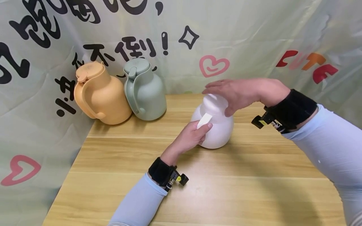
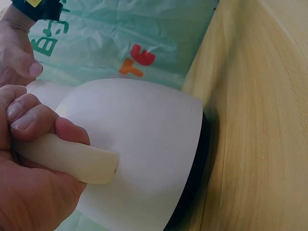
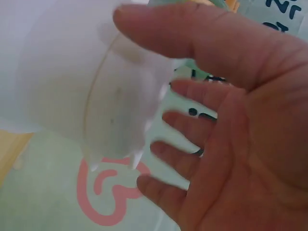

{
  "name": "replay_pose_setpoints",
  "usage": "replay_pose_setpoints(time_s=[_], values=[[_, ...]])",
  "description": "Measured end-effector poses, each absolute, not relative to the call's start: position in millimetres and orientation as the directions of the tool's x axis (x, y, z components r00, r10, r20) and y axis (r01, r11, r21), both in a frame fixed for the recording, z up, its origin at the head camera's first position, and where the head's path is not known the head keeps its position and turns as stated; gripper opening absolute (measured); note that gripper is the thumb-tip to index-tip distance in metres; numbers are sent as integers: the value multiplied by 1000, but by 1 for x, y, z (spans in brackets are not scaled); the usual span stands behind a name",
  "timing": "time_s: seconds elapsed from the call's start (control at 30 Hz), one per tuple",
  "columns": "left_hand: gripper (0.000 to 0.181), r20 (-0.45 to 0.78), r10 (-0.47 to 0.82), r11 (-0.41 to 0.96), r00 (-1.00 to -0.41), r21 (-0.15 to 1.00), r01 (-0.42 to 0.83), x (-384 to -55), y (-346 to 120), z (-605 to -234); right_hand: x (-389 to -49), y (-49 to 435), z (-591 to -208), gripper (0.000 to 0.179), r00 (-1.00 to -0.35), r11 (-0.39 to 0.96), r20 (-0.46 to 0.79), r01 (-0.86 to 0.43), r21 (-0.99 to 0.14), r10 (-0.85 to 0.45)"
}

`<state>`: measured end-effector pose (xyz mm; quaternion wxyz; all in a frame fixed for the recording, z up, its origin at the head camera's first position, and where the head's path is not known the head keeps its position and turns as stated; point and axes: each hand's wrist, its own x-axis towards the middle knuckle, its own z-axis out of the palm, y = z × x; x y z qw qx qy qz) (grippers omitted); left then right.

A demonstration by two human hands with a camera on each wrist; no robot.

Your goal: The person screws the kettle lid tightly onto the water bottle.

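A white round-bellied thermos jug [image 1: 217,133] stands upright on the wooden table. My left hand [image 1: 192,135] grips its handle [image 1: 205,120]; in the left wrist view the fingers curl round that handle [image 2: 98,163]. Above the jug's neck is my right hand [image 1: 240,92], palm toward the top. In the right wrist view its fingers spread loosely beside the neck [image 3: 113,101], and the thumb lies over the near side. Whether the thumb touches the jug I cannot tell. The right hand partly covers the jug's top in the head view.
An orange thermos jug [image 1: 113,97] and a grey-green one [image 1: 152,94] stand side by side at the back left of the table [image 1: 226,194]. Behind them hangs a pale cloth [image 1: 249,40] with printed lettering and hearts, which also covers the left side.
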<state>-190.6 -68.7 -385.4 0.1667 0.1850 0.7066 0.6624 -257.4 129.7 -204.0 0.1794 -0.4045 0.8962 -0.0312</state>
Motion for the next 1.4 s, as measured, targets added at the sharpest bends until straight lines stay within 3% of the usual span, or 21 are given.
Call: replay_pose_setpoints(time_s=[0.07, 0.17, 0.33, 0.47, 0.57, 0.77, 0.83, 1.17, 1.3, 1.4], values=[[43, 12, 485, 53, -874, 998, 43, -190, -68, -385, -260, 129, -205, 86, -619, 686, -305, -694, -218, -723], [42, 11, 479, 52, -878, 998, 41, -189, -66, -383, -261, 127, -207, 82, -686, 745, -299, -647, -165, -663], [42, 23, 449, 64, -893, 996, 58, -186, -63, -380, -262, 118, -215, 92, -808, 825, -243, -563, 50, -537], [42, 44, 429, 72, -902, 994, 83, -186, -62, -380, -260, 111, -219, 105, -864, 858, -208, -492, 147, -459], [41, 47, 426, 68, -903, 994, 83, -185, -62, -381, -258, 110, -218, 108, -864, 859, -223, -488, 152, -451], [40, 24, 437, 48, -899, 998, 50, -185, -63, -382, -258, 116, -209, 94, -753, 810, -333, -583, -61, -567], [40, 18, 435, 54, -900, 998, 46, -185, -63, -382, -259, 117, -208, 89, -743, 807, -339, -583, -93, -577], [41, 29, 362, 89, -932, 994, 65, -178, -55, -380, -256, 106, -219, 90, -870, 889, -271, -449, 86, -413], [45, 33, 345, 91, -938, 993, 68, -176, -52, -380, -251, 99, -224, 83, -916, 932, -245, -349, 99, -318], [47, 36, 345, 87, -938, 994, 70, -177, -52, -382, -249, 97, -226, 89, -935, 950, -235, -296, 101, -267]])
